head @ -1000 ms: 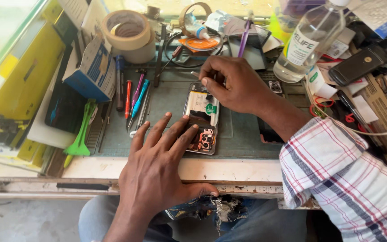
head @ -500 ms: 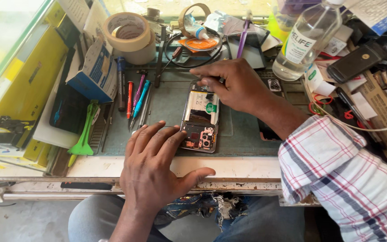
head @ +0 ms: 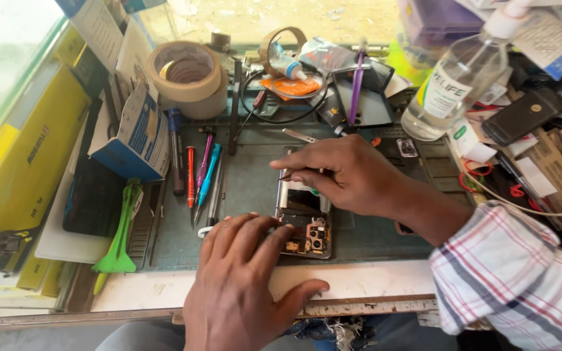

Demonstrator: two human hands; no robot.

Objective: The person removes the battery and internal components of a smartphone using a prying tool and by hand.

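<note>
An opened phone (head: 304, 224) with its back removed lies on the grey-green work mat (head: 242, 175), its circuit board and camera parts showing. My left hand (head: 245, 286) presses flat on the phone's lower left edge, fingers spread. My right hand (head: 343, 172) is over the phone's upper half and pinches a thin metal tool (head: 292, 174) whose tip points left over the phone's top end. The phone's upper part is partly hidden by this hand.
Red, pink and blue screwdrivers (head: 201, 174) lie left of the phone, a green pry tool (head: 120, 240) further left, and a blue-white box (head: 131, 127). Tape rolls (head: 187, 75) and cables sit behind. A clear bottle (head: 453, 81) and a dark phone (head: 521, 117) crowd the right.
My right hand has shifted slightly over the phone's top with the tool. My left hand has stayed pressed on the phone's lower edge. The camera has moved closer.
</note>
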